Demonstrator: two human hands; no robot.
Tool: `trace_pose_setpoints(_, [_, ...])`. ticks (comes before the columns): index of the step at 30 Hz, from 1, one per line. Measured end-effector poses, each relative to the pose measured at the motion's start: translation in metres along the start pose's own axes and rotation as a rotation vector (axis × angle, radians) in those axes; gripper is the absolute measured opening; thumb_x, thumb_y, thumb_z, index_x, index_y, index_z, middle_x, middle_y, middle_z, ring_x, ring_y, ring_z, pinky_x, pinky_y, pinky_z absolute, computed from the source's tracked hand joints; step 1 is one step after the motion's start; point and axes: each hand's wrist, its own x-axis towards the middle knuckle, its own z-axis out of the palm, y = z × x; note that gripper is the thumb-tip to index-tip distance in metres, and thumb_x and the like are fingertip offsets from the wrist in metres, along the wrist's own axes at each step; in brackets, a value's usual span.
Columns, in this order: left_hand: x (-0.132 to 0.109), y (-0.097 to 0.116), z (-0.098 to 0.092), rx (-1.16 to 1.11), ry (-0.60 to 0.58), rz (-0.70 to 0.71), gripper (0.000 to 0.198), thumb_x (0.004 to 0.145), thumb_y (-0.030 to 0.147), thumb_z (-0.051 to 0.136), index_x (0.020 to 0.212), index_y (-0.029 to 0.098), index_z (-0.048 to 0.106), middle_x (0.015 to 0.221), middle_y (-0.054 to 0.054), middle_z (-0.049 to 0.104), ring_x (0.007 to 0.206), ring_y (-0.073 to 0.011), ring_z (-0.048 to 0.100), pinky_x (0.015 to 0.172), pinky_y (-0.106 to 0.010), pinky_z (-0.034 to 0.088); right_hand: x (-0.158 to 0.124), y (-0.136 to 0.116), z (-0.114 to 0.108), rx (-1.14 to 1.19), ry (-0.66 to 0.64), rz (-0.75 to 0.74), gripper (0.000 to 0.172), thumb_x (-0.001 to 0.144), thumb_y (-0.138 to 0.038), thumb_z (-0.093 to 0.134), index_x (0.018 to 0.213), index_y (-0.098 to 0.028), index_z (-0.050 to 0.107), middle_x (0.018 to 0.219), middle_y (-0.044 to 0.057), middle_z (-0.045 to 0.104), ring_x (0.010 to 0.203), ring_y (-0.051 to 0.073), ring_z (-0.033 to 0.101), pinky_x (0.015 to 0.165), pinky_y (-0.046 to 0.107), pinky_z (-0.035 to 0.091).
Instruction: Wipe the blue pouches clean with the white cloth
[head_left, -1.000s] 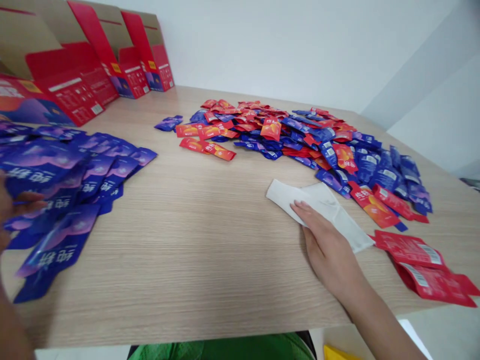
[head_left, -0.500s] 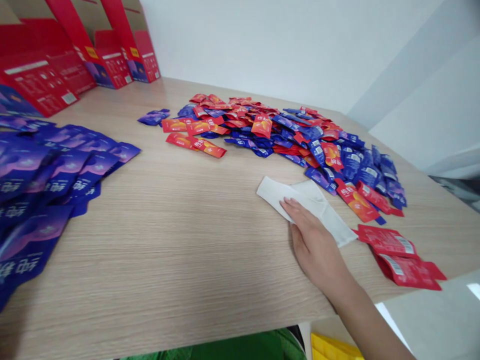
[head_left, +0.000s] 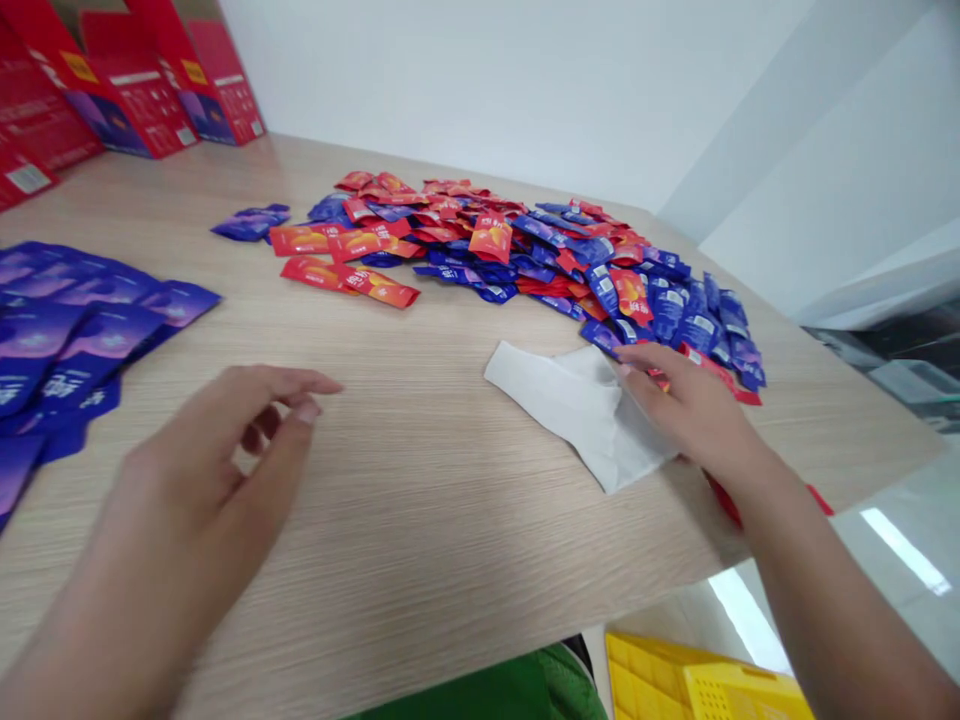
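White cloth: right hand pinches its edge, apparently mid-fold; left hand empty, loosely curled over tabletop. Next move likely calls for steadying the free side.

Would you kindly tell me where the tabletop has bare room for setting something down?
The tabletop is barest between the left hand and the folded white piece. A smaller free patch lies between the purple packets and red boxes. It is crowded farther back, where red and blue sachets are heaped.
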Motion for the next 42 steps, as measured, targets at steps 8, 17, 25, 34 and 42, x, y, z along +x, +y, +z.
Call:
trace_pose_setpoints(8, [-0.010, 0.025, 0.017, -0.195, -0.161, 0.103, 0.023, 0.101, 0.040, 0.054, 0.109, 0.030, 0.073, 0.092, 0.001, 0.069, 0.078, -0.0149, 0.061, 0.051, -0.021, 0.044, 0.050, 0.026, 0.029, -0.270, 0.000, -0.031, 0.047, 0.104, -0.040, 0.051, 0.136, -0.012, 0.072, 0.126, 0.023, 0.071, 0.123, 0.040, 0.064, 0.105, 0.053, 0.052])
trace_pose_setpoints(17, [-0.014, 0.020, 0.023, -0.289, -0.229, 0.177, 0.022, 0.102, 0.032, 0.052, 0.107, 0.034, 0.073, 0.102, 0.001, 0.070, 0.086, -0.0130, 0.068, 0.048, -0.017, 0.049, 0.054, 0.005, 0.022, -0.495, -0.110, -0.034, 0.038, 0.107, -0.029, 0.045, 0.110, -0.008, 0.077, 0.109, 0.024, 0.072, 0.093, 0.034, 0.070, 0.070, 0.038, 0.045])
trace_pose_setpoints(25, [-0.018, 0.018, 0.025, -0.315, -0.276, 0.187, 0.022, 0.105, 0.031, 0.050, 0.110, 0.034, 0.071, 0.100, 0.004, 0.066, 0.081, -0.0089, 0.062, 0.053, -0.014, 0.046, 0.053, -0.009, 0.023, -0.541, -0.104, -0.057, 0.036, 0.108, -0.018, 0.040, 0.106, -0.010, 0.075, 0.105, 0.021, 0.075, 0.090, 0.029, 0.070, 0.060, 0.035, 0.030])
trace_pose_setpoints(34, [-0.017, 0.019, 0.026, -0.305, -0.333, 0.183, 0.023, 0.105, 0.034, 0.048, 0.111, 0.034, 0.070, 0.099, 0.005, 0.063, 0.078, -0.0091, 0.059, 0.057, -0.018, 0.046, 0.043, -0.030, -0.004, -0.473, 0.100, -0.047, 0.031, 0.107, -0.022, 0.046, 0.113, -0.016, 0.076, 0.117, 0.015, 0.079, 0.090, 0.028, 0.072, 0.058, 0.034, 0.027])
trace_pose_setpoints(42, [-0.028, 0.029, 0.045, -0.383, -0.369, 0.024, 0.038, 0.105, 0.049, 0.046, 0.138, 0.034, 0.058, 0.118, 0.000, 0.071, 0.092, -0.0145, 0.069, 0.078, -0.031, 0.059, -0.001, -0.096, -0.049, 0.162, 0.311, -0.204, 0.015, 0.105, -0.030, 0.064, 0.107, -0.028, 0.078, 0.110, 0.004, 0.082, 0.098, 0.026, 0.076, 0.079, 0.036, 0.055])
